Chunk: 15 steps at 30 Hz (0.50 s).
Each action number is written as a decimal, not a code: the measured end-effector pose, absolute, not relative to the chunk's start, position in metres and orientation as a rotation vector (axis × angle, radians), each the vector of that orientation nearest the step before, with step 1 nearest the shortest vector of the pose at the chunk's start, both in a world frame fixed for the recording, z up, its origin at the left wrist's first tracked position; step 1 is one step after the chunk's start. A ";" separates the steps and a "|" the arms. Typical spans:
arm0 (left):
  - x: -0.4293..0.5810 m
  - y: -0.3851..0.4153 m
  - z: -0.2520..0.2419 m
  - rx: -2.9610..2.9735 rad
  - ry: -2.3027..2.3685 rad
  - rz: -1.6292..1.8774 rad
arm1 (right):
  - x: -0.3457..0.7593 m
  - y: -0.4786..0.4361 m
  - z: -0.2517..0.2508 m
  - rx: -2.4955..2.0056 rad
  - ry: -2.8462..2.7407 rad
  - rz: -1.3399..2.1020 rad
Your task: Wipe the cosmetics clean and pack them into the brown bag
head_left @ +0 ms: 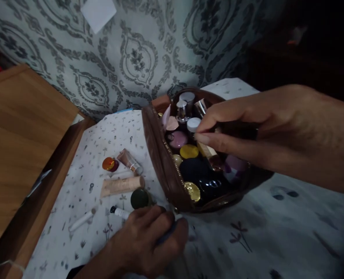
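Observation:
A brown cosmetic pouch [160, 162] lies open on a patterned white sheet [276, 232], packed with several jars, caps and small bottles. My right hand [265, 131] reaches over the pouch, its fingers pinched together just above a white-capped bottle [193, 124]; whether they grip anything I cannot make out. My left hand [148, 240] rests on the sheet at the pouch's near corner, fingers curled around a thin dark pencil-like stick [167, 233].
Left of the pouch lie a beige tube [121, 186], a copper tube [129, 161], a red-orange jar [110, 164], a dark green round jar [139, 198] and two white sticks [81, 221]. A wooden board [23, 131] borders the left side. Patterned fabric hangs behind.

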<state>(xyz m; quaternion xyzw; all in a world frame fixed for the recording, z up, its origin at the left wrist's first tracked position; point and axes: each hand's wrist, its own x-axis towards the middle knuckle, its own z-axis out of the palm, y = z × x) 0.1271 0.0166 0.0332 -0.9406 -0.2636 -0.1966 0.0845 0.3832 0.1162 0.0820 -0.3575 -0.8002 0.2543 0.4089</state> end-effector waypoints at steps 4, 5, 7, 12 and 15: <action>0.123 0.010 0.024 -2.787 -0.821 -0.495 | 0.379 0.111 0.071 -0.822 -2.099 0.272; 0.121 0.008 0.022 -2.785 -0.820 -0.473 | 0.378 0.110 0.069 -0.830 -2.101 0.211; 0.114 0.002 0.018 -2.779 -0.821 -0.437 | 0.374 0.105 0.069 -0.837 -2.111 0.110; 0.078 0.008 0.017 -2.652 -1.047 -0.532 | 0.363 0.088 0.075 -0.741 -2.111 0.009; 0.045 0.024 0.019 -2.526 -1.428 -0.623 | 0.351 0.071 0.083 -0.676 -2.098 -0.025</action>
